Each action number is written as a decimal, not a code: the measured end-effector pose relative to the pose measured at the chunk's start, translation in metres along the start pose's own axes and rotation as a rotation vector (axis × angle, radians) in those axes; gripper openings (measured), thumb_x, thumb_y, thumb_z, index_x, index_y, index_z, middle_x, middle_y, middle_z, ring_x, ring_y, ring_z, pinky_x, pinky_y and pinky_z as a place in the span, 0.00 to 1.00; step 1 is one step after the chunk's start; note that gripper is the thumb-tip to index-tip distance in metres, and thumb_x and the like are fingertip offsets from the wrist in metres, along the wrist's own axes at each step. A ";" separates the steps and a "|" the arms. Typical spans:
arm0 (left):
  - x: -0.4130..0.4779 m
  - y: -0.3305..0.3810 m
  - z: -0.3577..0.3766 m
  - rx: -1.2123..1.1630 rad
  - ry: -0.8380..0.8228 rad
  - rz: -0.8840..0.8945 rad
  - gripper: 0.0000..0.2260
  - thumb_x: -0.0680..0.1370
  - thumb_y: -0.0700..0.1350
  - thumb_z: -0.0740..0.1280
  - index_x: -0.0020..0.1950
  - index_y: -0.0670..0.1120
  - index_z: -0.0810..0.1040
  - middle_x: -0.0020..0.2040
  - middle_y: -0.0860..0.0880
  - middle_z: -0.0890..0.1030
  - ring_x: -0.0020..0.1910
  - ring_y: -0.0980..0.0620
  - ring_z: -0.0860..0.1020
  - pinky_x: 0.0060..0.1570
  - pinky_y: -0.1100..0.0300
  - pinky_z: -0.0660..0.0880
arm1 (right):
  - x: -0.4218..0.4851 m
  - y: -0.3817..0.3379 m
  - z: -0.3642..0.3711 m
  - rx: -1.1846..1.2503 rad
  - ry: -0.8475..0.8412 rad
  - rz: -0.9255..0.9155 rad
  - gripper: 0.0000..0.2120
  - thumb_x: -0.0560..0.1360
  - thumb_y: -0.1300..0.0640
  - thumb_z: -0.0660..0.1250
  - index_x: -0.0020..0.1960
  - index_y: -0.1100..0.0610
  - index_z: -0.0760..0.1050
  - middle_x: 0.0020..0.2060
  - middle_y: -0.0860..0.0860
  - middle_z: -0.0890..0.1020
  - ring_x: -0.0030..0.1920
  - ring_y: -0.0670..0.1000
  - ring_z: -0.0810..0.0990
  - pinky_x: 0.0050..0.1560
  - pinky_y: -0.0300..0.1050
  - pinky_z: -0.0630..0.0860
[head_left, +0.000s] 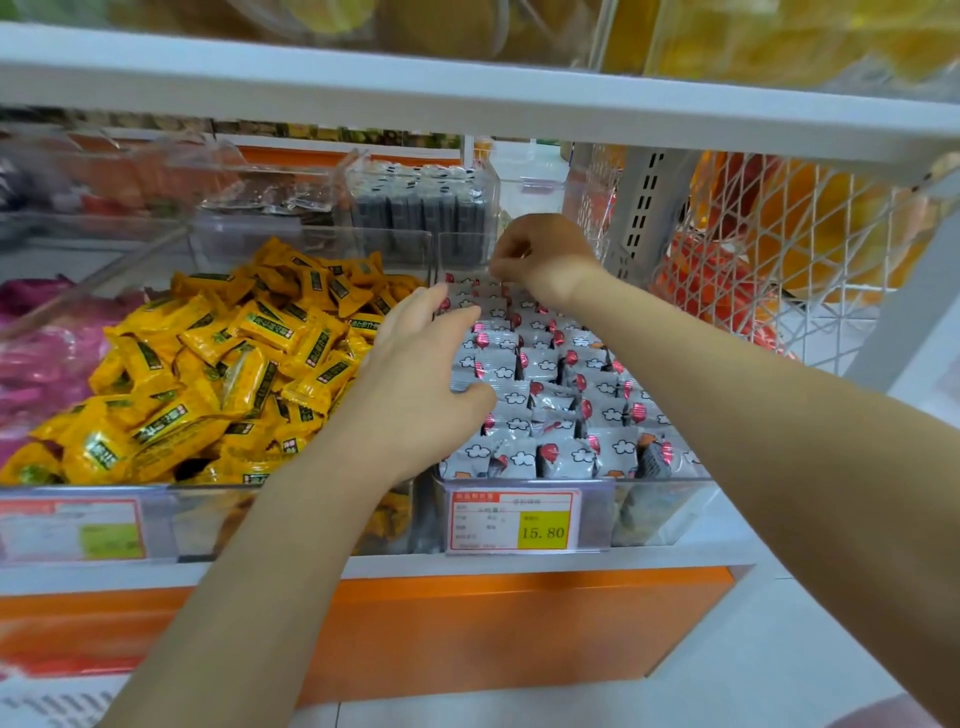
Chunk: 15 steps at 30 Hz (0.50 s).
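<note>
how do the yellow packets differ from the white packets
The yellow packets have green labels; the white packets carry cloud prints and red marks. The yellow packets lie heaped loosely; the white packets stand in tidy rows. The left hand and right hand are at the white packets, not the yellow packets. Both sit in clear bins.

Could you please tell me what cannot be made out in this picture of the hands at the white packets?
Head view, right hand: its curled fingers hide whether it pinches a packet.
Head view, white packets: the left hand covers several.
Head view, price label: print too small; only 15.80 reads.
Head view, second label, below the yellow packets: blurred.
</note>
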<state>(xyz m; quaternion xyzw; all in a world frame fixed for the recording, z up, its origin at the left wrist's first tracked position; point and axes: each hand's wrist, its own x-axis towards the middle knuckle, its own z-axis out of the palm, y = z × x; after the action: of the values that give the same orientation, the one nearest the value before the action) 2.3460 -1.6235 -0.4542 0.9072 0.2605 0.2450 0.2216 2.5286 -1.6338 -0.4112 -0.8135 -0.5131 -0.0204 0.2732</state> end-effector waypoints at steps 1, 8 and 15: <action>0.000 0.000 0.000 0.001 0.000 -0.001 0.30 0.73 0.45 0.65 0.74 0.52 0.60 0.76 0.54 0.51 0.73 0.57 0.48 0.71 0.53 0.50 | -0.002 0.000 0.000 -0.029 -0.043 -0.010 0.05 0.76 0.59 0.65 0.48 0.58 0.79 0.46 0.51 0.80 0.45 0.49 0.77 0.46 0.39 0.72; -0.001 0.000 0.001 -0.023 0.005 -0.003 0.30 0.73 0.44 0.65 0.74 0.51 0.60 0.76 0.54 0.52 0.73 0.58 0.48 0.70 0.56 0.50 | -0.005 -0.004 0.013 -0.313 -0.179 -0.011 0.13 0.75 0.63 0.63 0.33 0.53 0.73 0.33 0.49 0.74 0.39 0.57 0.75 0.43 0.45 0.75; 0.000 -0.001 0.002 -0.018 0.013 -0.004 0.30 0.73 0.45 0.65 0.74 0.52 0.60 0.76 0.55 0.51 0.73 0.58 0.48 0.70 0.54 0.50 | -0.006 0.007 0.013 -0.010 -0.002 0.006 0.02 0.77 0.61 0.63 0.46 0.57 0.74 0.43 0.51 0.79 0.44 0.52 0.77 0.49 0.46 0.76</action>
<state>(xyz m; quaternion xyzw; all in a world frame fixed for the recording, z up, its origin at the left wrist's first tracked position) 2.3470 -1.6233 -0.4558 0.9031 0.2613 0.2528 0.2285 2.5280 -1.6350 -0.4271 -0.8163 -0.5107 -0.0213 0.2689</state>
